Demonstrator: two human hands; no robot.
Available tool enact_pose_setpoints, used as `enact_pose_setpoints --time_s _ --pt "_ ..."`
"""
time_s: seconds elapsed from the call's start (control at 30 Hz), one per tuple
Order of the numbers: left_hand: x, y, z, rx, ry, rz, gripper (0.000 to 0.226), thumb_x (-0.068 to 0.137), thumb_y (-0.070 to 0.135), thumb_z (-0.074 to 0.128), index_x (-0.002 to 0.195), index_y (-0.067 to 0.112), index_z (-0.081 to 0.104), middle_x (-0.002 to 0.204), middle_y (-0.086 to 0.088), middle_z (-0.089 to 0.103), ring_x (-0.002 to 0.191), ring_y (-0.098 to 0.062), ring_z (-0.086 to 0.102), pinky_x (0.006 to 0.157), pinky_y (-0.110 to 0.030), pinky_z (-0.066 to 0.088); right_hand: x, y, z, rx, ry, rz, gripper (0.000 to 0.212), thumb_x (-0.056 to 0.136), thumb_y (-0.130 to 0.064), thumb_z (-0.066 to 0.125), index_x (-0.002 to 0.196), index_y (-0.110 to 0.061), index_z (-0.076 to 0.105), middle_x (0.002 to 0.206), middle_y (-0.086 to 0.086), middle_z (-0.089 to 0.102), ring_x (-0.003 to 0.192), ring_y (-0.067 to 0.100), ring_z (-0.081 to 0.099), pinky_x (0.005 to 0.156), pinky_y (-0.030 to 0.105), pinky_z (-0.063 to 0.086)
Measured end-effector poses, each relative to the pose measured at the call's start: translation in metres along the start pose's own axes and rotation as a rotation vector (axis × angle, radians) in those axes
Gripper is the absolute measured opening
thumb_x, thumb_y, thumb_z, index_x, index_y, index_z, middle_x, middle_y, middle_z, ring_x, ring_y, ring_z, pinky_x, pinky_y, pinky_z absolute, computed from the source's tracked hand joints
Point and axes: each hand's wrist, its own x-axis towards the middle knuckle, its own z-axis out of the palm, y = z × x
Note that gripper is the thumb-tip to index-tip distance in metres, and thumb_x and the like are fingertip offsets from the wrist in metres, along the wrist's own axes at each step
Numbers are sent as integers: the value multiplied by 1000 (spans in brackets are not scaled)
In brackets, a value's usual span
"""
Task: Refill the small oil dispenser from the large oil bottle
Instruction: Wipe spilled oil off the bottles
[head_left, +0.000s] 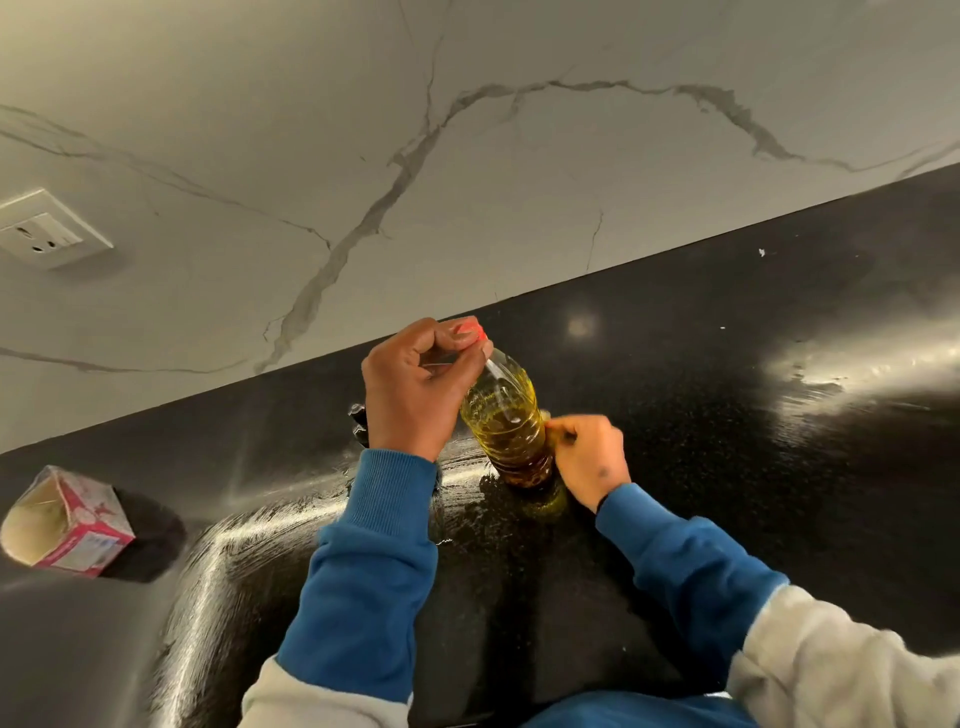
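A clear plastic oil bottle (506, 421) with yellow oil stands upright on the black counter (727, 415). Its red cap (475, 328) is at the top. My left hand (415, 387) curls over the bottle's top and pinches the red cap. My right hand (589, 457) grips the lower part of the bottle from the right side. A dark object (357, 423) shows partly behind my left wrist; what it is cannot be told. No small dispenser is plainly visible.
An open pink and white carton (67, 522) lies on its side at the counter's left. A marble-patterned wall (467, 156) rises behind, with a white socket (44, 228) at far left. Glare streaks mark the counter at right.
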Motion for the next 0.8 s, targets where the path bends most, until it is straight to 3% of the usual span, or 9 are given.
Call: enact_pose_setpoints --time_s 0.07,0.17,0.27,0.33,0.43,0.53,0.6,0.67,0.8 --pt "-2 -1 6 -3 56 0 20 82 7 84 75 22 73 91 9 76 92 -7 74 77 -22 60 -4 15 7 -54 -69 113 28 88 3 52 69 -8 68 66 3 65 68 21 63 53 18 45" --pt "-8 -2 14 85 160 21 18 82 21 85 73 13 72 87 8 75 90 -10 74 72 -23 59 -5 15 10 -75 -73 115 25 89 3 52 75 -5 70 70 2 66 66 13 58 61 27 49" --pt "-12 3 19 135 230 30 26 81 22 87 67 17 66 77 15 70 79 -2 72 67 -15 55 -1 -11 1 -95 39 -119 26 91 0 52 73 -3 70 72 9 68 66 21 58 64 35 51" --pt "-11 2 19 108 219 39 26 80 17 87 66 9 67 75 14 69 77 -2 72 68 -13 53 0 -38 -10 -92 149 -307 25 94 -2 54 76 -4 72 78 8 70 71 23 64 67 36 56" --pt "-5 -6 13 21 142 20 26 78 10 88 69 -1 67 75 0 73 80 -12 75 70 -23 59 -9 -81 -31 75 283 -551 19 91 1 62 94 -10 78 92 0 73 80 8 67 76 15 54" --pt "1 -9 5 -18 24 8 23 78 6 87 72 -3 67 80 -11 75 84 -20 76 73 -30 62 -21 -96 -34 159 319 -672 26 86 7 62 102 -8 77 100 2 74 92 8 68 85 16 54" --pt "4 -11 1 -62 -45 -8 19 78 4 86 73 2 67 86 -11 76 93 -20 77 76 -32 63 -21 -83 -28 146 335 -628 26 88 6 63 104 -9 76 101 2 75 92 10 69 85 22 56" --pt "3 -10 0 -94 -72 -34 16 80 3 84 76 5 69 91 -6 77 99 -15 76 80 -30 62 -15 -61 -24 120 307 -460 24 90 3 63 104 -11 77 100 0 76 88 10 69 83 26 58" --pt "-6 -3 10 0 16 -47 18 79 20 87 79 9 74 93 -4 75 90 -12 71 80 -31 59 -9 -14 -11 45 101 -143 24 94 -1 58 97 -13 78 90 -1 74 82 9 65 81 21 52"
